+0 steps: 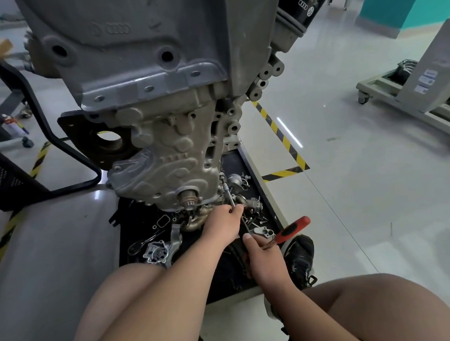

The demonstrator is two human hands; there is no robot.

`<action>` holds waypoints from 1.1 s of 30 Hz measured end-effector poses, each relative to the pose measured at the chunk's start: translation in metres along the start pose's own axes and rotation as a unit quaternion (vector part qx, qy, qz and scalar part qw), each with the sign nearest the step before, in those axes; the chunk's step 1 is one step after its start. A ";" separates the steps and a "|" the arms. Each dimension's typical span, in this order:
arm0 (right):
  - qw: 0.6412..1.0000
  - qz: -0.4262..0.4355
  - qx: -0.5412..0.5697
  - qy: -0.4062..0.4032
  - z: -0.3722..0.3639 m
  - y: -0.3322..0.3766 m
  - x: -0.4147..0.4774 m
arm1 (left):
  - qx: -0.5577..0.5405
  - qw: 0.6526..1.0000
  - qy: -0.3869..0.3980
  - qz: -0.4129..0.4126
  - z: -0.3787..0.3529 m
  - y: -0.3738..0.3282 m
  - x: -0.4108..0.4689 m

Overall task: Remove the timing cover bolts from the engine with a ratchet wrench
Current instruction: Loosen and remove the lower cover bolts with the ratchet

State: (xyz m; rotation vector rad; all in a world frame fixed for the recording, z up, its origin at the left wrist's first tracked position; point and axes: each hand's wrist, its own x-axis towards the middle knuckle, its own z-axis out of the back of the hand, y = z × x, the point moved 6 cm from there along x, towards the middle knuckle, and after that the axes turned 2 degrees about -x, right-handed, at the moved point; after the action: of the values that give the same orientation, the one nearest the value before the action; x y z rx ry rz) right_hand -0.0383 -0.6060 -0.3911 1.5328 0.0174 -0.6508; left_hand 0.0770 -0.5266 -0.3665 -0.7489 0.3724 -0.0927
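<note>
The grey engine [145, 57] hangs on a stand, its silver timing cover [166, 163] facing me with the crank stub [189, 198] at its lower end. A ratchet wrench with a red and black handle [291, 229] carries a long thin extension bar [229, 193] that reaches up to the cover's lower right edge. My left hand [222, 222] is closed around the extension near its middle. My right hand [265, 257] grips the ratchet just below its head. The bolt at the bar's tip is too small to make out.
A black tray [244, 161] under the engine holds several loose parts, bolts, a second ratchet [141, 243] and a pump housing [157, 252]. My black shoe [300, 257] rests at the tray's right edge. Yellow-black floor tape [282, 136] and a wheeled grey stand [410, 98] lie right.
</note>
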 end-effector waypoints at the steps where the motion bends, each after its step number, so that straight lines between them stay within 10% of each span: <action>1: 1.000 0.008 -0.015 -0.008 0.000 -0.001 0.001 | 0.002 1.000 0.002 -0.001 0.000 0.001 0.001; 5: 0.995 -0.066 0.075 0.006 -0.003 -0.010 0.003 | -0.064 0.998 0.005 0.011 -0.002 0.005 0.001; 8: 0.916 -0.205 0.333 0.089 -0.019 -0.017 -0.001 | -0.150 0.987 0.030 0.054 -0.005 0.009 -0.004; 12: 0.863 -0.252 0.416 0.135 -0.031 -0.017 -0.007 | -0.206 0.966 0.112 0.108 -0.017 0.017 -0.013; 19: 0.929 -0.224 0.288 0.070 -0.024 -0.027 -0.005 | -0.181 0.974 0.092 0.096 -0.017 0.026 -0.012; 24: 0.998 -0.050 0.021 -0.016 -0.003 -0.014 -0.003 | -0.167 0.980 0.060 0.086 -0.018 0.026 -0.009; 28: 0.956 0.081 -0.280 -0.021 -0.007 -0.003 -0.014 | -0.168 0.981 0.048 0.087 -0.018 0.027 -0.009; 33: 0.985 0.047 -0.153 -0.067 -0.003 -0.009 -0.024 | -0.172 0.981 0.035 0.087 -0.017 0.025 -0.010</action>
State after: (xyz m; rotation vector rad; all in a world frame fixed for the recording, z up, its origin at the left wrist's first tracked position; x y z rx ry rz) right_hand -0.0605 -0.5934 -0.3904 1.1845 -0.0542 -0.6417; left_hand 0.0599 -0.5175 -0.3916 -1.0530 0.5272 0.1138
